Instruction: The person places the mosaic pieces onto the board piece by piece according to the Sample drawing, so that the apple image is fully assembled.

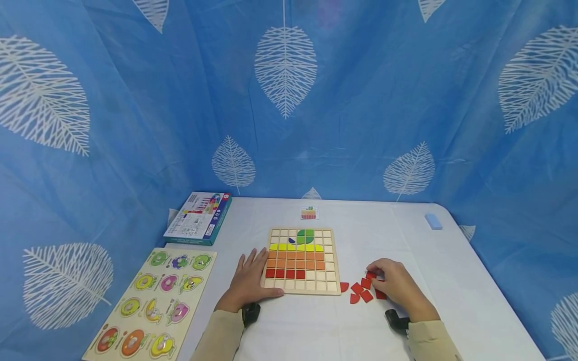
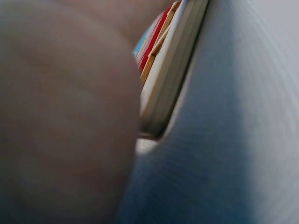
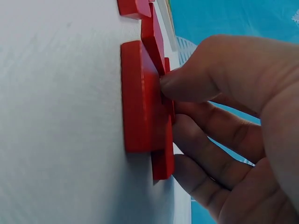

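A wooden grid board [image 1: 322,285] lies flat on the table, filled with green, yellow and orange pieces and part of a row of red squares. My left hand [image 1: 248,281] rests along its left side, fingers spread straight and thumb at the lower edge. In the left wrist view, that hand blurs out much of the scene beside the board's edge [image 2: 173,79]. Right of the board, my right hand [image 1: 397,283] is over a loose group of red tiles [image 1: 367,296]. Its thumb and fingertips pinch a red tile [image 3: 167,65], partly hidden behind a nearer red piece [image 3: 140,98].
A small picture card [image 1: 309,213] lies behind the board. To the left are a fruit puzzle board [image 1: 151,288] and a game box [image 1: 198,218]. A blue block [image 1: 433,221] sits at the back right. Blue leaf-patterned cloth [image 1: 334,125] hangs behind the white table [image 1: 316,331].
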The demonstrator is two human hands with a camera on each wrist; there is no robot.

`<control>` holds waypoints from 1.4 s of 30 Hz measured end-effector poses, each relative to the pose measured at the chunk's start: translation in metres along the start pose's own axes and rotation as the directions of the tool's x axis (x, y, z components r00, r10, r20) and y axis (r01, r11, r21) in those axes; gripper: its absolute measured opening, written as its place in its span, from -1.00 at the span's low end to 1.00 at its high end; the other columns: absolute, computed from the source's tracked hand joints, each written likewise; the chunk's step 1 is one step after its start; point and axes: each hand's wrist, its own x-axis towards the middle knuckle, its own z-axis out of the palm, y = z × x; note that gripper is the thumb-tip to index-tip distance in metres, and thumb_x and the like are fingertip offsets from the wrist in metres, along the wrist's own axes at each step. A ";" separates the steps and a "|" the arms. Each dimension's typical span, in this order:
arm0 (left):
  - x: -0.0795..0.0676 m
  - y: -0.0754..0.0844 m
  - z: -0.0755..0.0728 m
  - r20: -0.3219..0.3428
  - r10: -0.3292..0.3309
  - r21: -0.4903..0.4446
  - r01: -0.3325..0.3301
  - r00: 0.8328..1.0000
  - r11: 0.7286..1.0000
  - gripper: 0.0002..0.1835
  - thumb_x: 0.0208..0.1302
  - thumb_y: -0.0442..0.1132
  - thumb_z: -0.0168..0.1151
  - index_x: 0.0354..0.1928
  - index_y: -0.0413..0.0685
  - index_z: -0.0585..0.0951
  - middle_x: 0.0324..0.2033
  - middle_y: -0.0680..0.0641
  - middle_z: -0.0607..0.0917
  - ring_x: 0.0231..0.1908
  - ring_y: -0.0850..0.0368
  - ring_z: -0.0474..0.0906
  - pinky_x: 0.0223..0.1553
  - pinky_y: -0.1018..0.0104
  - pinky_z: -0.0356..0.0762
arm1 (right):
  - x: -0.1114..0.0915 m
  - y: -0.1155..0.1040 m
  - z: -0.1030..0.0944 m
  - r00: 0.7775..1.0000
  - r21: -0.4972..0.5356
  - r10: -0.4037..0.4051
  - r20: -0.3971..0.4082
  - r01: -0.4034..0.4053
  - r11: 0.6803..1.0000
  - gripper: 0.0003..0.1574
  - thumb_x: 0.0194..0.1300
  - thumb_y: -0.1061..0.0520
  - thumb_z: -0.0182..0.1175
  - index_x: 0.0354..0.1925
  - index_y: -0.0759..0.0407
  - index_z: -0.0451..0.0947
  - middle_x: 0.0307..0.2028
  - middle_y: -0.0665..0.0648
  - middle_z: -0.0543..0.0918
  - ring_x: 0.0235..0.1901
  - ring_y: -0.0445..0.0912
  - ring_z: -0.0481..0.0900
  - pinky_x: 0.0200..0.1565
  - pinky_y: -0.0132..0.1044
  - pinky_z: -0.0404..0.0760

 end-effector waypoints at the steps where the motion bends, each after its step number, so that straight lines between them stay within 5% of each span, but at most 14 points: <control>1: 0.000 0.000 0.000 -0.003 0.002 -0.001 -0.002 1.000 1.000 0.38 -0.20 0.55 0.48 0.63 -0.06 0.26 0.59 -0.12 0.26 0.61 -0.19 -0.08 0.54 -0.26 -0.31 | 0.000 0.000 0.000 1.000 -0.001 -0.001 -0.003 0.001 1.000 -0.63 0.13 0.37 0.53 -0.06 0.21 0.76 -0.11 0.10 0.73 -0.10 0.05 0.68 0.07 0.10 0.70; 12: 0.001 -0.003 0.003 -0.009 0.001 0.009 -0.001 1.000 1.000 0.39 -0.21 0.56 0.47 0.63 -0.06 0.27 0.58 -0.12 0.27 0.61 -0.19 -0.06 0.54 -0.26 -0.30 | -0.001 -0.003 0.000 1.000 0.004 -0.001 -0.024 0.001 1.000 -0.65 0.13 0.35 0.53 -0.08 0.21 0.76 -0.13 0.09 0.72 -0.10 0.05 0.66 0.06 0.09 0.71; 23: 0.001 -0.001 0.002 -0.015 0.009 0.011 -0.009 1.000 1.000 0.39 -0.20 0.57 0.46 0.63 -0.06 0.26 0.59 -0.11 0.27 0.61 -0.19 -0.07 0.54 -0.26 -0.30 | 0.003 -0.009 0.007 0.990 0.025 -0.130 -0.059 0.131 0.991 -0.69 0.12 0.39 0.45 -0.13 0.17 0.76 -0.17 -0.01 0.71 -0.16 -0.03 0.64 0.03 0.03 0.73; 33: 0.001 -0.001 -0.001 -0.015 0.004 -0.003 -0.004 1.000 1.000 0.40 -0.20 0.57 0.46 0.63 -0.07 0.27 0.58 -0.13 0.27 0.60 -0.20 -0.06 0.54 -0.27 -0.29 | 0.019 -0.044 0.026 0.986 0.045 -0.167 -0.010 0.168 0.985 -0.71 0.15 0.33 0.52 -0.13 0.12 0.77 -0.17 -0.10 0.70 -0.12 -0.11 0.64 0.12 -0.01 0.69; 42: 0.003 -0.004 0.003 -0.004 0.002 0.008 -0.002 1.000 1.000 0.40 -0.19 0.59 0.45 0.63 -0.06 0.26 0.59 -0.11 0.26 0.61 -0.19 -0.07 0.54 -0.26 -0.31 | 0.031 -0.077 0.047 0.950 0.052 -0.309 0.046 0.306 0.951 -0.75 0.21 0.31 0.48 -0.12 0.14 0.76 -0.12 -0.08 0.71 -0.11 -0.14 0.62 0.09 -0.07 0.69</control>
